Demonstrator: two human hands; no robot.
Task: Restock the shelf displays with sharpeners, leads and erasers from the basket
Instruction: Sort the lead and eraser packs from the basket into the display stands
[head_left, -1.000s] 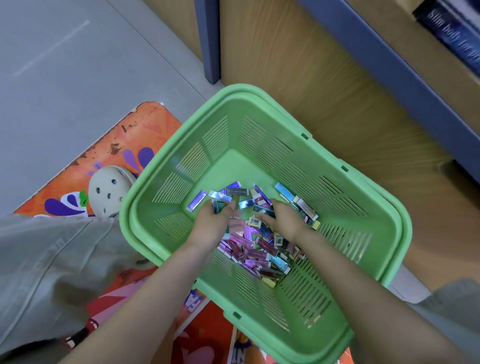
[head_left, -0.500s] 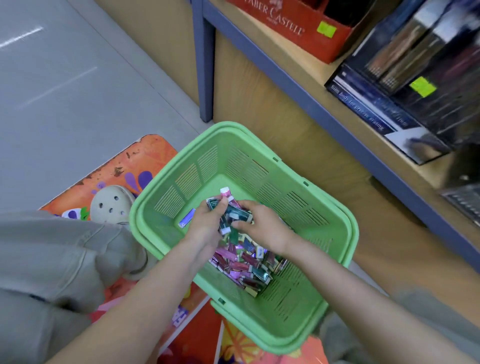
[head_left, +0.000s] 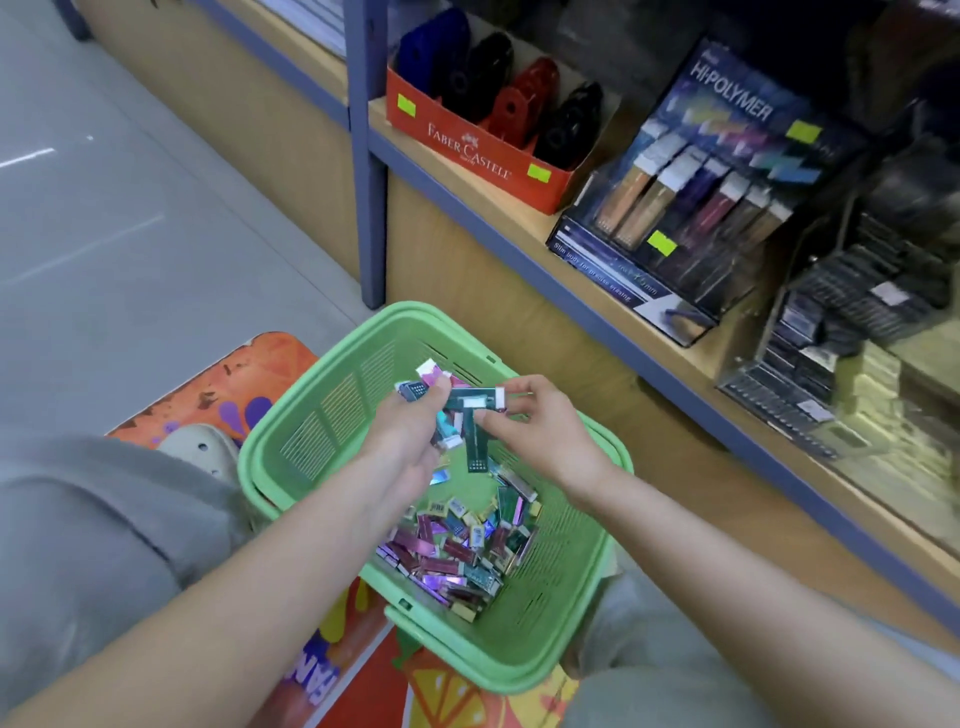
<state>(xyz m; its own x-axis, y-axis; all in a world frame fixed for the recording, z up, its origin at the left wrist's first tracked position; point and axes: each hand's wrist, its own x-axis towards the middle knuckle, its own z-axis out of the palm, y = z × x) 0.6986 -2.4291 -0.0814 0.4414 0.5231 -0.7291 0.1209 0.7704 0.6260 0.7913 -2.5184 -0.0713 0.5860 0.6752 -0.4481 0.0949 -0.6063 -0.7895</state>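
Green plastic basket (head_left: 311, 441) sits near us below the shelf (head_left: 727, 358), with a big heap of small packs (head_left: 457, 551) in its near end, so we judge most restocking is left. Above it, our left hand (head_left: 410, 431) grips several packs and our right hand (head_left: 535, 431) pinches a dark green pack (head_left: 475, 402). Far right, a red box (head_left: 467, 150) holds sharpeners; a dark display (head_left: 701, 208) holds slim packs.

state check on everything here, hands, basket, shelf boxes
left hand, gripping a bunch of small packs
right hand, pinching a dark green pack
green basket, part full of loose packs
red box, open, holding sharpeners
Hi-Polymer display, upright on the shelf, stocked
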